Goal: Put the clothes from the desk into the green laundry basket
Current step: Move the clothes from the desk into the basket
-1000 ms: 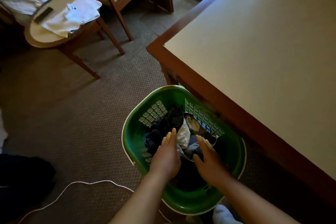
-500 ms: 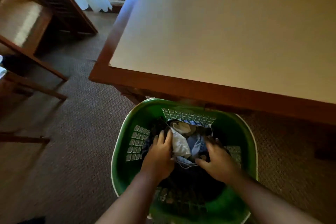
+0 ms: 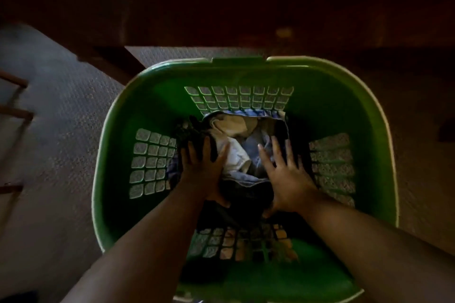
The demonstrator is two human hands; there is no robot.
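The clothes [image 3: 236, 152], a heap of white, pale blue and dark pieces, are seen lying at the bottom of the green laundry basket [image 3: 327, 96], which is set on the carpet [image 3: 61, 130] below the dark tabletop [image 3: 221, 2] edge. The left hand [image 3: 204, 172] and right hand [image 3: 288, 179] are laid flat on the heap, each grip wide, fingers spread, nothing clasped.

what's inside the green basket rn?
Green basket holds a clothes pile: white, light blue and dark pieces. Left hand and right hand lie flat on it, covering whatever is beneath.
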